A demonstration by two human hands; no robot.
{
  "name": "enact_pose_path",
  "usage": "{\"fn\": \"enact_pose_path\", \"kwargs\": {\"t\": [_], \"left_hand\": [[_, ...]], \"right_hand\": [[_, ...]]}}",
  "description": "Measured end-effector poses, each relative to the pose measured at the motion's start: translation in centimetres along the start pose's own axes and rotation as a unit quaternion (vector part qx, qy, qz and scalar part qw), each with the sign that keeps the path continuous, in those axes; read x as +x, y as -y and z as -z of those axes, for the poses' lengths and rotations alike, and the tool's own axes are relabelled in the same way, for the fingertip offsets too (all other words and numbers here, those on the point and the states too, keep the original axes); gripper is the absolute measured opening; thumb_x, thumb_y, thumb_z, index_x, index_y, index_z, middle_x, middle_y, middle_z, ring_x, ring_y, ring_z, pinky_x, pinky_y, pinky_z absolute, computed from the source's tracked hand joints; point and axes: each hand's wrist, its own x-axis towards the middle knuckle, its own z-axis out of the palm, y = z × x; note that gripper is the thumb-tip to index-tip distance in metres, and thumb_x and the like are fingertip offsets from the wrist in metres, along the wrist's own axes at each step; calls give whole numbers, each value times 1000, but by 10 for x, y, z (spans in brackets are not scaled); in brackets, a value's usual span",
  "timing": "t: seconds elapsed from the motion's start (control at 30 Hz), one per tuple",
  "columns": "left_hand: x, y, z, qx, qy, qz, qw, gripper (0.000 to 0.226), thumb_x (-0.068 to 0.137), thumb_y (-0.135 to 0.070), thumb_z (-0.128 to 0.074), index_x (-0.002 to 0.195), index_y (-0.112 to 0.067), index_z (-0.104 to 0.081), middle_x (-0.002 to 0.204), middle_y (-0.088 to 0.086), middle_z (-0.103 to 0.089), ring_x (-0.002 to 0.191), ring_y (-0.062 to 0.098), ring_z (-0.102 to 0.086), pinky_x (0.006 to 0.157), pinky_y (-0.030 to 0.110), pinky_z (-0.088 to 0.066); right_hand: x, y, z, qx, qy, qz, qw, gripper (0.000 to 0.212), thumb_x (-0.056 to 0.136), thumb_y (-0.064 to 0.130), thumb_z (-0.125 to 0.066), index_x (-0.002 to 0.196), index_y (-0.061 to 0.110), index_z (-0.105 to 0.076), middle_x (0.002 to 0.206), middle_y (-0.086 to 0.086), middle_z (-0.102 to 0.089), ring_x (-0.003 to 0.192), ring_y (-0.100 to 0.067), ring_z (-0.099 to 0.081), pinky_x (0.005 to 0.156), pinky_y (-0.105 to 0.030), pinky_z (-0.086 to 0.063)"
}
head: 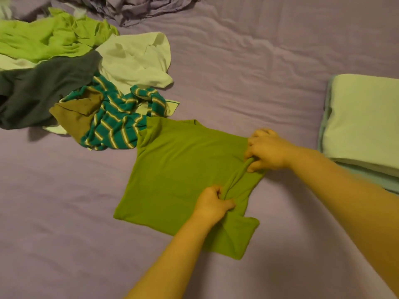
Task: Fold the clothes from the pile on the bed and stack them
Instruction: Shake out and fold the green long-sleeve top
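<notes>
Bed sheet (248, 67), mauve woven cotton with soft creases, covers the whole surface. Unfolded pile (71, 78) at upper left: a lime-green crumpled garment (43, 39), a charcoal knit (43, 89), a cream shirt (138, 61), a teal jersey with cream and ochre stripes (116, 124), and an olive-brown piece (77, 117) lying just beside it. Folded stack (364, 126) at the right edge: a pale green rectangle resting on a light blue-green layer. Olive-green T-shirt (172, 169), smooth matte jersey, lies flat at centre, its upper left sleeve touching the striped jersey, its lower right sleeve spread toward the viewer. Right hand (267, 152) pinches a raised ridge of the shirt's right side between curled fingers and thumb. Left hand (212, 206), fingers curled closed, grips the same ridge nearer the viewer; the cloth between the hands is drawn into a narrow rope-like fold.
</notes>
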Motion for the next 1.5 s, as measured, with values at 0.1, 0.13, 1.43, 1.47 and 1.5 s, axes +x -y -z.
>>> {"fn": "enact_pose_path", "kwargs": {"t": [0.1, 0.13, 1.43, 1.47, 1.5], "left_hand": [[-6, 6, 27, -81, 64, 44, 994, 30, 78, 8, -67, 99, -8, -52, 88, 15, -49, 82, 20, -46, 66, 33, -39], [-8, 7, 38, -98, 75, 54, 991, 31, 79, 10, -64, 100, -9, -52, 89, 15, -50, 83, 20, -48, 64, 32, -41], [50, 37, 207, -208, -52, 106, 971, 51, 80, -36, -74, 115, -2, -59, 113, 15, -66, 98, 29, -64, 87, 39, -52], [47, 35, 207, -237, -38, 112, 964, 47, 80, -33, -74, 113, -2, -60, 110, 14, -67, 93, 27, -65, 82, 37, -53], [43, 33, 207, -251, -27, 106, 962, 44, 82, -31, -73, 114, -3, -60, 109, 13, -67, 91, 26, -65, 79, 36, -53]], "right_hand": [[9, 6, 24, 120, -51, -2, 991, 38, 80, 53, -65, 101, 22, -65, 107, -4, -61, 110, -25, -48, 90, -33, -37], [14, 11, 33, 153, -60, 0, 986, 36, 80, 49, -66, 98, 19, -64, 102, -7, -63, 104, -27, -53, 82, -33, -40], [79, 206, -15, 560, -324, -474, 597, 38, 86, 23, -68, 115, 2, -58, 108, -19, -66, 99, -34, -61, 72, -31, -41], [79, 206, -14, 571, -323, -472, 589, 30, 87, 25, -67, 109, 5, -62, 102, -17, -68, 93, -32, -63, 67, -29, -37], [78, 206, -12, 574, -330, -472, 583, 25, 88, 26, -65, 103, 7, -63, 96, -16, -69, 89, -32, -63, 64, -28, -34]]}}
